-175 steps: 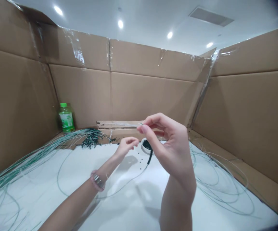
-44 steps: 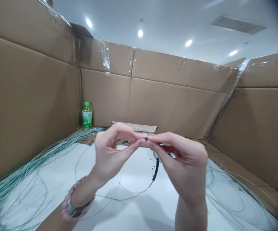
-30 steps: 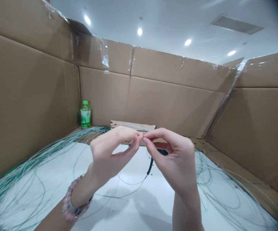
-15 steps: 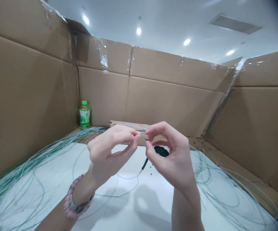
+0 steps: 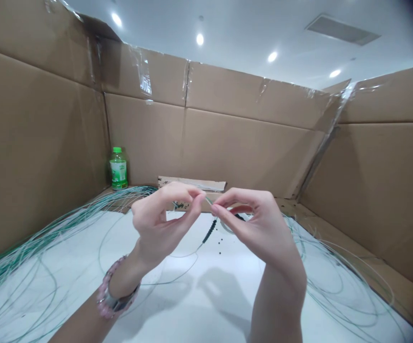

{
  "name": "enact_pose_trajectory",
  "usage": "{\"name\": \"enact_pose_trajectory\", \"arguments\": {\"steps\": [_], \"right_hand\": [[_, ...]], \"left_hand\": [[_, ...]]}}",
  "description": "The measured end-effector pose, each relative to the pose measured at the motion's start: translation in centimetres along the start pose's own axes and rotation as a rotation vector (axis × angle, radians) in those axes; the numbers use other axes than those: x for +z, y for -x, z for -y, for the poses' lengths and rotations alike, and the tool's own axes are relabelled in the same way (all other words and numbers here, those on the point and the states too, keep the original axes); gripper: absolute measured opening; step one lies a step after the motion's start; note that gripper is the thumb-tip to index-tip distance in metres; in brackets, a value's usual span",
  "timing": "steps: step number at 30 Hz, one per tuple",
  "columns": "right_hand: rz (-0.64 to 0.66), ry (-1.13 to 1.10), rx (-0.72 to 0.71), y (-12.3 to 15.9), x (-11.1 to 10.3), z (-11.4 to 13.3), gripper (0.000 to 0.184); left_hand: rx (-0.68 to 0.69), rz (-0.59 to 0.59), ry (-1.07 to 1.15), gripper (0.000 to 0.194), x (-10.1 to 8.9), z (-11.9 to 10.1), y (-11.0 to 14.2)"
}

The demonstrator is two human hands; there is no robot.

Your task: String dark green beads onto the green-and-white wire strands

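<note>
My left hand [image 5: 161, 224] and my right hand [image 5: 252, 224] meet at the fingertips in mid-air above the white table. A thin green wire [image 5: 209, 202] runs between them, and both hands pinch it. Small black beads strung on the wire [image 5: 210, 231] form a short dark row hanging just below my fingers. Behind my right fingers, a white bowl [image 5: 232, 223] holds black beads and is mostly hidden. A few loose black beads [image 5: 221, 248] lie on the table beneath my right hand. A pink beaded bracelet [image 5: 116, 290] circles my left wrist.
Tangled green wires [image 5: 24, 271] spread across the left of the white table [image 5: 213, 305], with more loops [image 5: 331, 281] on the right. Cardboard walls [image 5: 228, 152] surround the table. A green-capped bottle [image 5: 118, 169] and a cardboard strip [image 5: 192, 183] with scattered beads stand at the back.
My hands have drawn closer together around the wire, and the beaded row now slants more toward the lower left. The bowl is more hidden behind my right fingers.
</note>
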State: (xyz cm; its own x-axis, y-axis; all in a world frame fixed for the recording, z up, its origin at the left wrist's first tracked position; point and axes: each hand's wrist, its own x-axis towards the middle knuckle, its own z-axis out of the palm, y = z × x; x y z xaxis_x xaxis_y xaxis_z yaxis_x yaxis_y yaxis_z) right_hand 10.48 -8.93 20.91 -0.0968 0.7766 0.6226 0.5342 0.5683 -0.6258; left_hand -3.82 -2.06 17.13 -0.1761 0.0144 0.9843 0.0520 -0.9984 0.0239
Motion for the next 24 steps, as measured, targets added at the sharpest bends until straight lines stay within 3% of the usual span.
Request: {"name": "enact_pose_trajectory", "arguments": {"steps": [5,11,21,24], "right_hand": [[0.126,0.042,0.027,0.1,-0.5,-0.2,0.008],[0.0,-0.162,0.01,-0.4,0.0,-0.6,0.006],[-0.023,-0.1,0.023,-0.5,-0.3,-0.8,0.01],[-0.01,-0.085,0.004,-0.4,-0.6,-0.8,0.01]], "left_hand": [[-0.01,-0.005,-0.034,0.028,-0.1,0.0,-0.1],[-0.179,0.054,0.053,0.028,0.3,-0.1,0.6],[-0.334,0.12,0.069,0.016,0.4,-0.4,0.6],[-0.475,0.17,0.151,0.015,0.2,-0.2,-0.2]]}}
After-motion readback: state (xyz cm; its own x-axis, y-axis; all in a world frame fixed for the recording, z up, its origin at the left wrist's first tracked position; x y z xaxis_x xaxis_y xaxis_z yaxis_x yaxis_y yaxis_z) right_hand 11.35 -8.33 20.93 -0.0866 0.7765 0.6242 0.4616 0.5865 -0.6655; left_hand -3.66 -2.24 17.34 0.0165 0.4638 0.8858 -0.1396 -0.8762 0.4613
